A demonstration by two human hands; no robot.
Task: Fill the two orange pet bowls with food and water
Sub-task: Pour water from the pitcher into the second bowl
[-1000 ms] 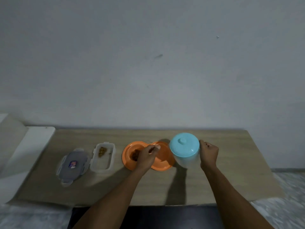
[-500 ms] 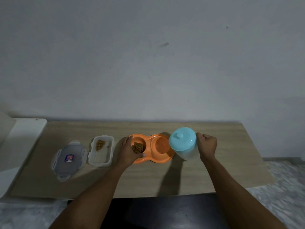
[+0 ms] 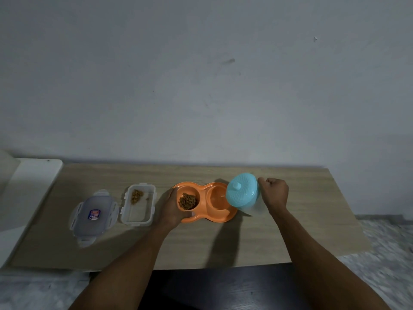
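Note:
An orange double pet bowl [image 3: 218, 217] lies on the wooden table [image 3: 223, 242]. Its left bowl holds brown kibble [image 3: 188, 201]; the right bowl [image 3: 218, 196] looks wet or empty, I cannot tell which. My left hand [image 3: 173, 205] grips the dish's left rim, thumb on the front edge. My right hand [image 3: 274, 193] holds the handle of a clear jug with a light blue lid [image 3: 242, 190], tilted left over the right bowl.
A clear food container [image 3: 138, 204] with a little kibble left sits left of the dish, its grey lid [image 3: 93, 214] beside it. A white surface [image 3: 29, 186] borders the table's left end. The wall stands right behind the table.
My left hand went from over the right bowl to the dish's left rim. The jug in my right hand has tipped leftward over the right bowl.

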